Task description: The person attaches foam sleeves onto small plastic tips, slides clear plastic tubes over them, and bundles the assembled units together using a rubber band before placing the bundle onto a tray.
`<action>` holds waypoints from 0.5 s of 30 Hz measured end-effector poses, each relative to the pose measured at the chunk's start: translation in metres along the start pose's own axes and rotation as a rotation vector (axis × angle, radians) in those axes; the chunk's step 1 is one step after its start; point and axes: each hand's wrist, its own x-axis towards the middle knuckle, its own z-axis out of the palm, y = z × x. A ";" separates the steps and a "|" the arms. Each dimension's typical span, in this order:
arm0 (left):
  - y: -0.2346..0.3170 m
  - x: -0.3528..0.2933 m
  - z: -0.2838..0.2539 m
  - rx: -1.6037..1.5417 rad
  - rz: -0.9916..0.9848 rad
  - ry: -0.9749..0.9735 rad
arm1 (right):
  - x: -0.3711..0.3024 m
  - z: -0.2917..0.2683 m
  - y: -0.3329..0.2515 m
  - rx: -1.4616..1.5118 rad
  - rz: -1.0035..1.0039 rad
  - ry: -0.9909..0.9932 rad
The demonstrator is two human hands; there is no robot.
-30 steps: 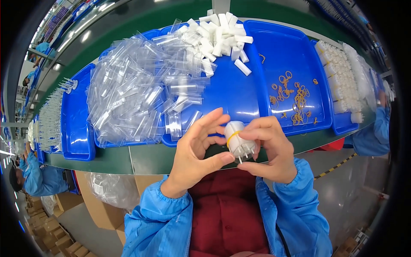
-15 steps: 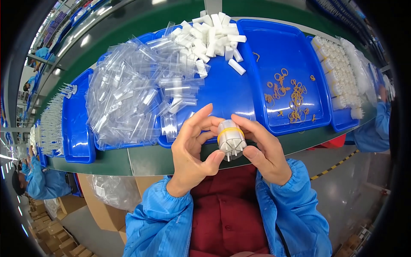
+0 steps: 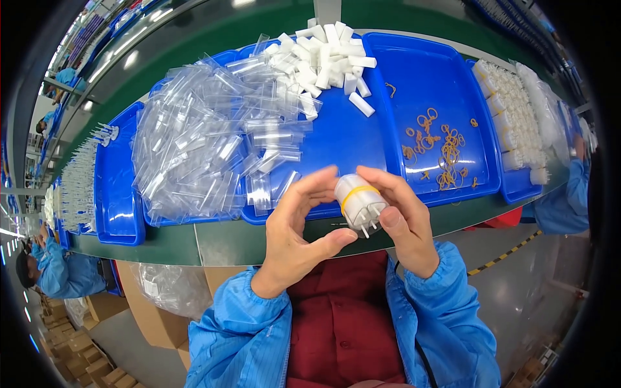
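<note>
A short bundle of clear tubes with white inside (image 3: 364, 211) is bound by a yellow rubber band (image 3: 357, 193). Thin white prongs stick out of its lower end. My right hand (image 3: 409, 226) grips the bundle from the right, thumb on its near side and fingers behind. On the other side my left hand (image 3: 291, 236) curves loosely around it with thumb and fingers spread apart; its thumb tip lies close to the prong end, and whether it touches cannot be told. The left fingertips are slightly blurred.
Ahead stands a blue tray heaped with clear plastic tubes (image 3: 194, 136) and white foam-like cylinders (image 3: 326, 58). Right of it, another blue tray (image 3: 420, 71) holds loose rubber bands (image 3: 447, 152). Banded bundles (image 3: 508, 116) stand far right; white spiked parts (image 3: 79, 184) stand far left.
The bundle has tilted, its prong end swinging to the right and toward me. My left fingers and thumb have loosened from it, while my right hand keeps hold.
</note>
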 end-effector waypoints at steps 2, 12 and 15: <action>0.002 0.000 -0.002 0.033 -0.028 -0.049 | -0.001 0.001 -0.003 -0.004 -0.003 -0.048; 0.005 0.001 0.000 0.197 0.052 0.041 | 0.004 -0.006 -0.010 -0.556 -0.286 -0.111; 0.010 -0.001 0.002 0.363 0.098 0.028 | 0.002 -0.003 -0.013 -1.051 -0.546 -0.069</action>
